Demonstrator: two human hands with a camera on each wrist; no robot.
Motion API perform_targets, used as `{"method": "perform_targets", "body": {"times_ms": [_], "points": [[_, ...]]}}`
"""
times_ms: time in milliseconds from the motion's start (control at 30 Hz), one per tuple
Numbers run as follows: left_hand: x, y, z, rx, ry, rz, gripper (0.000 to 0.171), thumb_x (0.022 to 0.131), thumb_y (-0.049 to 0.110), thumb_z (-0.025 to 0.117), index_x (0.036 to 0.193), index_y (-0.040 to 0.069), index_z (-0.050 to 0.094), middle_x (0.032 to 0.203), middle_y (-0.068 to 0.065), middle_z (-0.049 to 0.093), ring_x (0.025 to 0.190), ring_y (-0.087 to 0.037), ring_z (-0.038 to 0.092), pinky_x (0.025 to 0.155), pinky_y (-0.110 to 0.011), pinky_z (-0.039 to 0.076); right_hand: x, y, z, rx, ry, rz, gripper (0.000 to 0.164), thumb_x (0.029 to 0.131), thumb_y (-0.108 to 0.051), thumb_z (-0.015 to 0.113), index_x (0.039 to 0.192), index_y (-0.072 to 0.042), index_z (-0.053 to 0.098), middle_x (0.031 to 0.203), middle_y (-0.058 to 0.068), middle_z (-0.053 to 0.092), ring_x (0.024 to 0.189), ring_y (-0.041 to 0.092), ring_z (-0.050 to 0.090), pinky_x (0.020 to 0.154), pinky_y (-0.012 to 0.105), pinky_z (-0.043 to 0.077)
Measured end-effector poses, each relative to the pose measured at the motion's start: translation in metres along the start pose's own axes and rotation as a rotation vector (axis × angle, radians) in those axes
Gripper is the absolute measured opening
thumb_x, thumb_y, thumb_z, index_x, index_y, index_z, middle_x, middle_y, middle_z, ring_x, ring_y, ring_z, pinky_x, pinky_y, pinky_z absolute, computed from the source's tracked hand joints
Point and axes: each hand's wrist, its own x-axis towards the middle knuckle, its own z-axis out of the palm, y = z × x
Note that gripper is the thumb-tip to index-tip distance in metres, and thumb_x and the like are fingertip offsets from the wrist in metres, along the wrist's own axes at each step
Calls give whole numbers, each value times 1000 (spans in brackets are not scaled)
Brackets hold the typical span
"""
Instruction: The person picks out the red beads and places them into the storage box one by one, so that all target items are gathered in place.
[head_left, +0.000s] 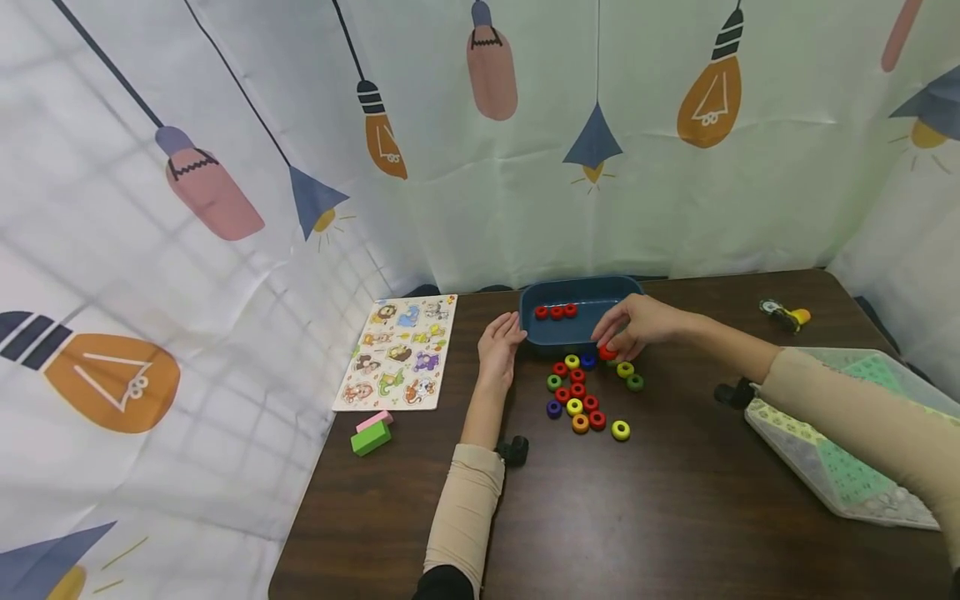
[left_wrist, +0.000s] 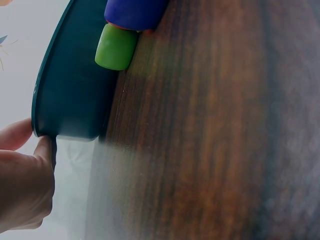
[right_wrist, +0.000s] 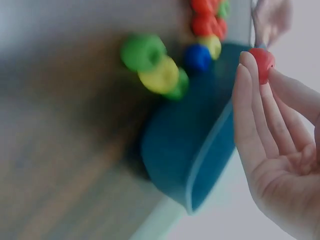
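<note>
My left hand [head_left: 500,346] rests at the left end of a dark blue tray [head_left: 558,337], its fingers touching that end near the rim. Inside the tray, three red ring beads [head_left: 557,312] lie in a row. My right hand [head_left: 637,325] pinches a red bead [right_wrist: 262,65] between thumb and fingertips, near the tray's right front edge. On the table before the tray lie several loose beads in red, yellow, green, blue and orange, including a yellow bead [head_left: 620,430], an orange bead [head_left: 581,423] and a green bead [head_left: 635,382].
Left of the tray lies an animal picture board [head_left: 401,354], with a green block [head_left: 371,438] and a pink block [head_left: 374,421] below it. At right are a clear-and-green case [head_left: 855,467], partly under my right sleeve, and a small yellow-handled object [head_left: 800,317].
</note>
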Motion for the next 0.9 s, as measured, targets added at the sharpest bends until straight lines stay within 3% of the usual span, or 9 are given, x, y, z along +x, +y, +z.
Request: {"method": "perform_targets", "body": {"times_ms": [233,400,567,667,900], "points": [[1,-1,-2,13,8,-1,60,83,-22,59,138,-6,44,140,-22,52,133,-28,48,103,-33,47,37,-6,-33,-16,56,-14,27,92,0,64,119,1,65,114,24,67,88,40,70,80,54,57],[-1,0,-1,27,6,1,56,84,-21,58,136,-3,47,140,-21,52,131,-26,50,100,-31,49,64,4,-44,-14,122,54,33,94,-1,62,125,7,60,115,25,67,91,38,70,85,55,55],[-2,-1,-2,13,0,10,56,83,-21,58,136,-4,46,140,-22,51,134,-30,47,103,-33,47,90,17,-44,25,207,105,35,94,-1,61,128,6,59,115,25,67,94,38,70,87,53,55],[-2,0,-2,4,-1,11,57,83,-22,58,136,-5,46,140,-23,51,134,-31,46,106,-36,44,101,23,-41,19,219,94,34,94,1,60,127,7,59,116,26,66,95,38,70,87,53,55],[1,0,-2,16,10,0,59,82,-22,59,136,-5,46,137,-20,55,129,-25,52,103,-33,47,108,33,-35,-29,230,93,36,89,8,60,125,7,60,125,26,61,98,35,69,87,48,57]]}}
